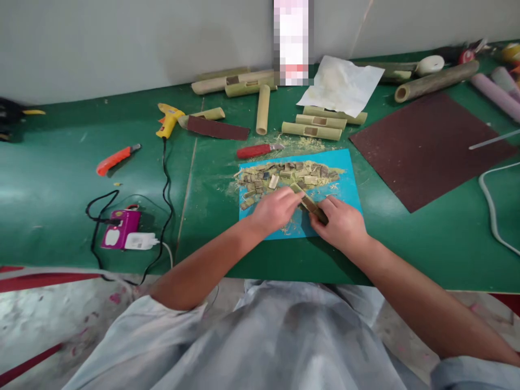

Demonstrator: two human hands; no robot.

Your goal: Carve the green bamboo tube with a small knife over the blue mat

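A short bamboo tube (310, 204) with a cut-out opening is held at a slant above the blue sheet (352, 189). My right hand (341, 221) is closed around its near end. My left hand (277, 208) is closed in a pinch, fingertips against the tube at its opening; whatever lies between those fingers is hidden. Beneath and beyond the hands, cut bamboo chips (292, 174) and pale shavings are heaped on the sheet. Just past the sheet's far edge lies a red-handled knife (255, 151).
Notched bamboo tubes (312, 131) lie behind the sheet. Dark brown sandpaper (422, 151) is at right; a narrow strip (219, 128) lies left of centre. A yellow glue gun (168, 120), an orange cutter (116, 160) and a purple power adapter (122, 228) with cords occupy the left.
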